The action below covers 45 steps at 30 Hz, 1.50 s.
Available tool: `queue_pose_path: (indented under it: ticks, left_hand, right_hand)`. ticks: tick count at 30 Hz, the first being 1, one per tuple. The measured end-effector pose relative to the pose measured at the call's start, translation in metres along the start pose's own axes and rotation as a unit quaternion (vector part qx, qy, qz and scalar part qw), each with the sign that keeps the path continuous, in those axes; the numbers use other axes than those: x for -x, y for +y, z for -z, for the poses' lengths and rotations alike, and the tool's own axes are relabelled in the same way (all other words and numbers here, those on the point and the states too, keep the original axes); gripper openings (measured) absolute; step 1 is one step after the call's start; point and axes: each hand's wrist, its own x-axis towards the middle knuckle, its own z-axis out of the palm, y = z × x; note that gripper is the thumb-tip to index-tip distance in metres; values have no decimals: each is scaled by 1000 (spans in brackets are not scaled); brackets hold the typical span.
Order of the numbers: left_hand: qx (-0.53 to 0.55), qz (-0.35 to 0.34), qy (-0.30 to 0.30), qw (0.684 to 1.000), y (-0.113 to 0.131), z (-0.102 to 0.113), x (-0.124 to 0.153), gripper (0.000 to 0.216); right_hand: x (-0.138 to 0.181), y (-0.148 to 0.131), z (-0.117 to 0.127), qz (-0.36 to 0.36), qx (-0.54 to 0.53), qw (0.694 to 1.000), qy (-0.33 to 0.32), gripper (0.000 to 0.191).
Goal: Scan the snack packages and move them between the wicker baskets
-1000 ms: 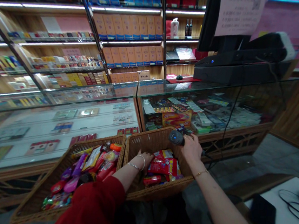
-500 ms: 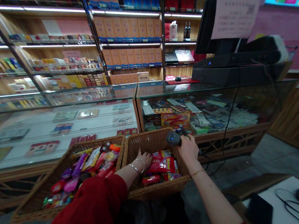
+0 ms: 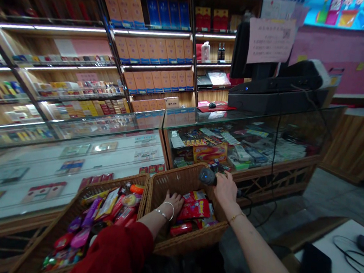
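My right hand [image 3: 226, 192] grips a dark handheld barcode scanner [image 3: 207, 176] with a small blue light, held over the back right of a wicker basket [image 3: 191, 244]. Inside that basket lies a heap of red snack packets [image 3: 196, 209]. My left hand [image 3: 174, 201], with a silver bangle at the wrist, reaches into the basket just left of the heap. Its fingers are stretched out, and I see nothing held in them. To the left stands a second wicker basket [image 3: 51, 227], filled with colourful packaged sweets [image 3: 89, 213].
Behind the baskets runs a glass display counter [image 3: 131, 123], with a monitor [image 3: 242, 50] on top at the right. A black cable [image 3: 274, 154] hangs down its front. At the lower right, a dark flat object [image 3: 317, 264] lies on a white table [image 3: 352, 238]. Stocked shelves [image 3: 154, 50] line the wall.
The camera view has tilted up slightly, so the shelves sit lower in the picture. Both hands stay nearly in place, the scanner still in my right hand.
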Motion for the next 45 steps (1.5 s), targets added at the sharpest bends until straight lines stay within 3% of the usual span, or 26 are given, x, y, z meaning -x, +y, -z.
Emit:
queue_pose_path:
  ticks: [9,20,26,32,40,45]
  left_hand:
    - [10,-3,6,1000,1,2,4,63]
    - [40,17,2,999,12,6,6,55]
    - [56,40,-13,998,9,12,5,58]
    - [72,58,0,996,-5,29,11,91]
    - [105,97,120,982,-18,71,36,84]
    - [114,151,218,957,-28,79,63,82]
  right_hand:
    - [0,4,-7,5,-12,1000,16,37]
    - [3,7,-12,28,6,999,22,38]
    - [5,4,-7,24,15,999,17,38]
    - [5,3,-7,28,18,999,13,38]
    - [4,4,-8,35,26,999,16,40]
    - [3,7,-11,44,17,999,27,40]
